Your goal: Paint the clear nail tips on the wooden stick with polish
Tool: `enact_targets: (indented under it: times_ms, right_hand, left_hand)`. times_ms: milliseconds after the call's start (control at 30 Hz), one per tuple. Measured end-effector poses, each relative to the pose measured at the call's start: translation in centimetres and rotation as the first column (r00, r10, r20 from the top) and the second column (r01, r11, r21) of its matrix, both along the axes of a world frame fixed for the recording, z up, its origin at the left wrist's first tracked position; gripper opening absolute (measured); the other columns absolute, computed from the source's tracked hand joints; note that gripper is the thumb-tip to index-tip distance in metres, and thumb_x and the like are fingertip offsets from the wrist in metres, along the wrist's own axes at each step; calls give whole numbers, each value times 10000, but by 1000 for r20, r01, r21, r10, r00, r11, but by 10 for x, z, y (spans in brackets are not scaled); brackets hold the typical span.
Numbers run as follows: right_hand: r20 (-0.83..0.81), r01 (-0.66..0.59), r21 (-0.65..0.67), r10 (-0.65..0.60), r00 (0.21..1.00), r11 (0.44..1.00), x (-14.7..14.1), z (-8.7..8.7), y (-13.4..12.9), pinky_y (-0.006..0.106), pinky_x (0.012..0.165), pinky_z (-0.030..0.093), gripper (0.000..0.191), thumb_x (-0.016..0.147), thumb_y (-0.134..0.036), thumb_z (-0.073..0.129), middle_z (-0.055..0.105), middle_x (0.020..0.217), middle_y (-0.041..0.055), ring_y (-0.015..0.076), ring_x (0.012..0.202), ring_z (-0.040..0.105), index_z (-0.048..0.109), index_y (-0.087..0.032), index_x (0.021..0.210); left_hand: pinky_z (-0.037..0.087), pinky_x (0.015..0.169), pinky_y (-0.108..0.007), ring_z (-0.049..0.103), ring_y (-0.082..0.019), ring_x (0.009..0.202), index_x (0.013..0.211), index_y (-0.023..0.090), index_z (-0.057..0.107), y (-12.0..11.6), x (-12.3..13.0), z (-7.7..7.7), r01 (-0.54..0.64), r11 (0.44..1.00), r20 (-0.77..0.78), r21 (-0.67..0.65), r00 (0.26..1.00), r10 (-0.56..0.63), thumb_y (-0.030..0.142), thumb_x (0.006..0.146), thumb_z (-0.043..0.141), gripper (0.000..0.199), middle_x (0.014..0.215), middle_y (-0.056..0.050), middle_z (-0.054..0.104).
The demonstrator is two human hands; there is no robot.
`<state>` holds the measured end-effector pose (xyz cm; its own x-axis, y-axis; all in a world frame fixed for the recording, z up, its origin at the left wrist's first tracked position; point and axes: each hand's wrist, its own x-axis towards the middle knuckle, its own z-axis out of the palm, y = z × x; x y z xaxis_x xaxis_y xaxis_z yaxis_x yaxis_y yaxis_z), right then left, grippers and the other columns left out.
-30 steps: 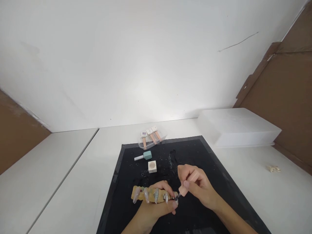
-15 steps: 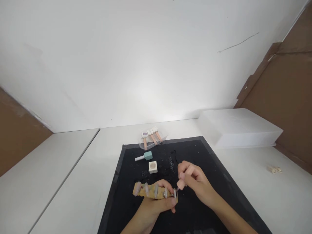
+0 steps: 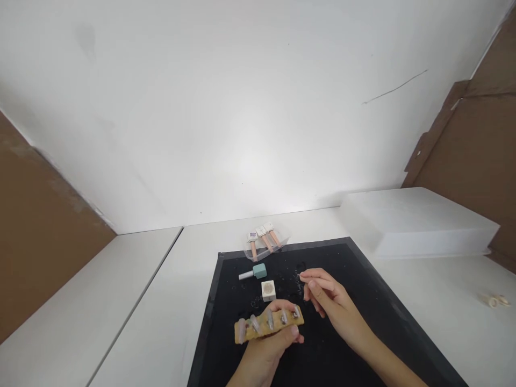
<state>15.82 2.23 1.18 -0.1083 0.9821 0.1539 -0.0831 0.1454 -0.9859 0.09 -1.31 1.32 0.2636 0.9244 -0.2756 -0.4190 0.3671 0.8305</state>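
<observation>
The left hand point(image 3: 271, 349) is wrapped around a tan strip point(image 3: 263, 326), thumb along the near edge and fingers behind it, near its 3 o'clock end. The strip lies level with a slight tilt, its free end pointing to 9 o'clock, and five glossy nail tips point(image 3: 270, 319) stand in a row along it. Just off at 2 o'clock, the right hand point(image 3: 332, 301) hovers apart from the strip, its fingers stretched towards 10 o'clock and thumb close beside them in a narrow shape; whether anything sits in them I cannot tell.

At 12 o'clock from the left hand, just beyond the strip, a white cube-shaped bottle point(image 3: 268, 291) shows a round beige mark on its upper face; its contents cannot be seen. Just past it at 11 o'clock, a teal bottle point(image 3: 260, 271) lies on its side, its pale cap aimed at 9 o'clock. Both rest on a black mat point(image 3: 234, 309).

Farther out at 12 o'clock, a clear tray point(image 3: 283, 238) holds three white bottles point(image 3: 262, 231) with pink caps pointing between 5 and 6 o'clock. Out at 2 o'clock, a white box point(image 3: 419, 223) stands on the white tabletop point(image 3: 161, 322), its inside hidden. Small pale pieces point(image 3: 497, 301) lie near 3 o'clock
</observation>
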Motion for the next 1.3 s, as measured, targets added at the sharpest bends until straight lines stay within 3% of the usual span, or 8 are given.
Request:
enact_targets:
  times_ms: [233, 467, 633, 867, 1067, 1300]
  right_hand:
    - [-43, -134, -217, 128, 991, 967, -7, 9, -6, 168, 365, 326, 282, 749, -415, 618, 527, 668, -31, 95, 500, 482, 573, -202, 929]
    - [-101, -248, -306, 227, 969, 919, -10, 14, -10, 180, 390, 374, 257, 737, -395, 616, 508, 561, -56, 101, 484, 499, 577, -185, 881]
    - [-163, -224, -362, 175, 971, 905, -8, 18, -10, 176, 399, 344, 209, 710, -331, 644, 505, 554, -61, 88, 466, 474, 581, -187, 848]
    - [-253, -179, -388, 82, 964, 904, -2, 20, -6, 177, 394, 296, 157, 742, -301, 617, 438, 492, -83, 65, 411, 375, 555, -192, 838]
    - [-239, -132, -377, 42, 970, 917, 1, 19, -6, 179, 390, 297, 168, 739, -302, 622, 444, 498, -81, 70, 413, 377, 547, -195, 845]
    - [-201, -68, -384, -12, 979, 921, 8, 18, 1, 181, 384, 307, 168, 728, -304, 613, 450, 502, -79, 75, 407, 381, 558, -202, 850]
  left_hand:
    - [427, 690, -294, 526, -131, 690, 849, 203, 638, 0, 0, 5, 6, 1000, 5, 20, 1000, -6, 310, 554, 766, 339, 761, -15, 595]
    - [417, 676, -287, 551, -161, 753, 914, 179, 633, 1, 1, 6, 36, 996, 8, 82, 999, -37, 319, 569, 757, 392, 743, -42, 625]
    - [424, 669, -280, 541, -127, 687, 907, 215, 610, 2, -3, 3, -33, 996, -21, 77, 999, 34, 291, 521, 784, 430, 756, -3, 602]
    - [452, 612, -257, 508, -88, 621, 830, 217, 592, 6, -12, 13, -187, 980, -26, 70, 982, 189, 271, 545, 768, 339, 746, 35, 546]
    - [480, 672, -270, 536, -99, 653, 861, 204, 570, 8, -12, 16, -239, 969, -68, 61, 968, 243, 270, 527, 779, 400, 742, 27, 567]
    - [494, 717, -287, 536, -104, 690, 799, 204, 515, 11, -17, 18, -222, 962, -112, 156, 964, 241, 285, 578, 746, 329, 752, 35, 553]
